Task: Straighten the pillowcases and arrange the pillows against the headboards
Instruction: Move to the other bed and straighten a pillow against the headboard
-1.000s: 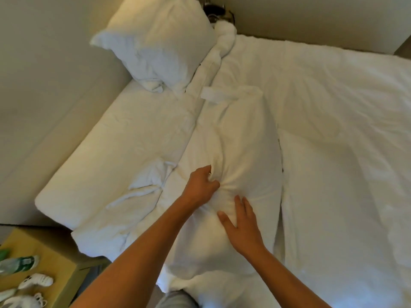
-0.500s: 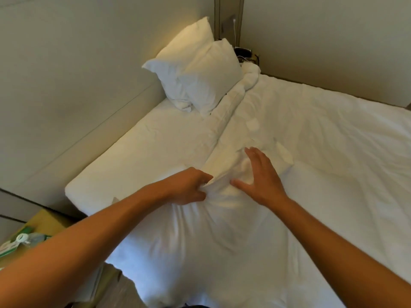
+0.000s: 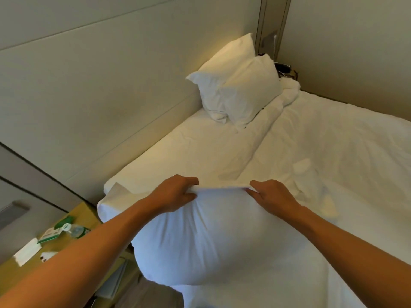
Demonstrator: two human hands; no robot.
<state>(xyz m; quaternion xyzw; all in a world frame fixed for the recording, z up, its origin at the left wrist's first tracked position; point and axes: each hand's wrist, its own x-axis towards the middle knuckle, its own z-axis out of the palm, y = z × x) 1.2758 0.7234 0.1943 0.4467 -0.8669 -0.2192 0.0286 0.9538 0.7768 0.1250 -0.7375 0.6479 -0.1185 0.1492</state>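
A plump white pillow (image 3: 206, 241) hangs lifted over the near edge of the bed (image 3: 178, 152). My left hand (image 3: 175, 193) grips its top edge with curled fingers. My right hand (image 3: 271, 195) holds the same edge a little to the right, fingers curled over the fabric. Two more white pillows (image 3: 235, 85) lean upright against the pale padded headboard (image 3: 111, 90) at the far end. The lower part of the held pillow hides the mattress edge below it.
A rumpled white duvet (image 3: 333, 152) covers the right side of the bed. A yellow nightstand (image 3: 44, 252) at lower left carries a water bottle (image 3: 74, 230), cards and papers. Cables and a dark device (image 3: 283, 67) sit in the far corner.
The pillow that lay flat on the bed is now lifted by its top edge. My right hand went from lying flat on it to gripping it. The view has tilted up toward the headboard.
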